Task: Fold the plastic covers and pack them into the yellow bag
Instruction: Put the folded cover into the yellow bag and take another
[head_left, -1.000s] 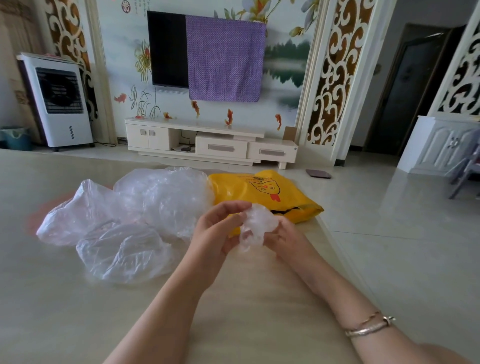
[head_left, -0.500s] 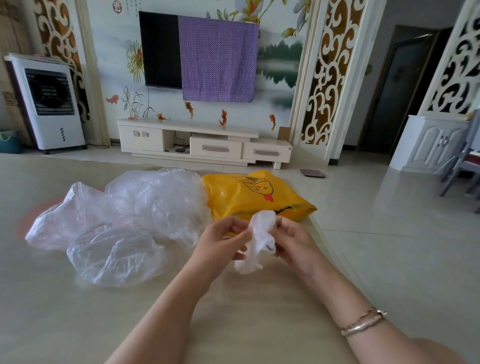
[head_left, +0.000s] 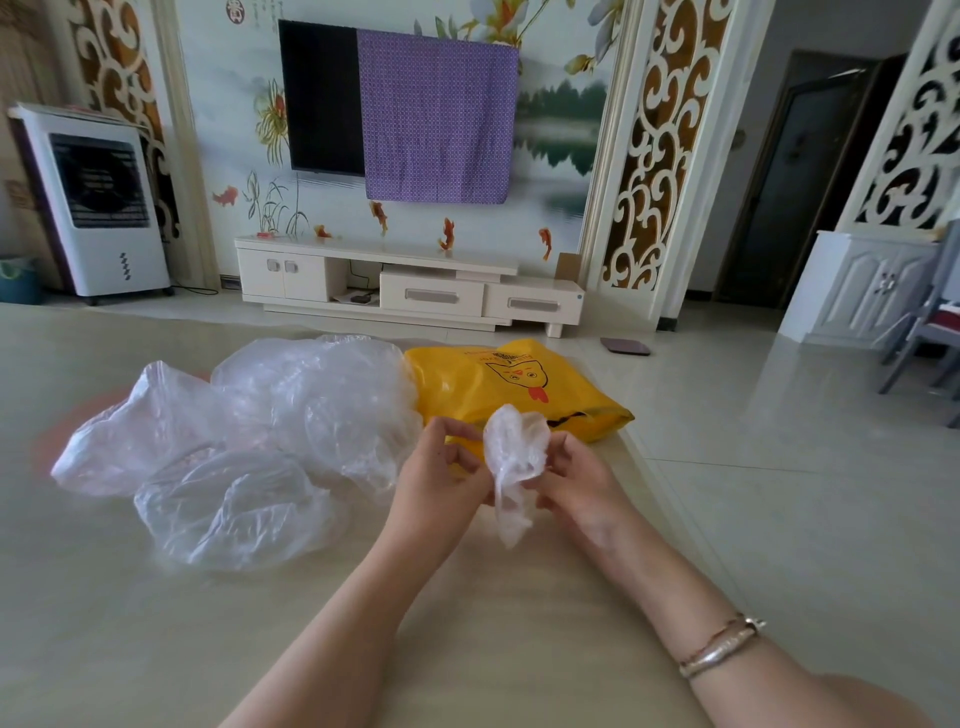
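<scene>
Unrolling downward between your hands, the small plastic cover (head_left: 516, 467) has gone from a tight wad a second ago to a loose hanging strip, so its fold is undone, not ready to pack. Your left hand (head_left: 441, 475) and right hand (head_left: 576, 480) pinch it close together above the desk (head_left: 467, 623). Yellow bag (head_left: 498, 384) lies just beyond; unfolded covers (head_left: 249, 441) wait left.

small plastic cover (head_left: 515, 462): crumpled, held up | loose covers (head_left: 270, 431): heaped | yellow bag (head_left: 498, 384): lying, seemingly part-filled
</scene>
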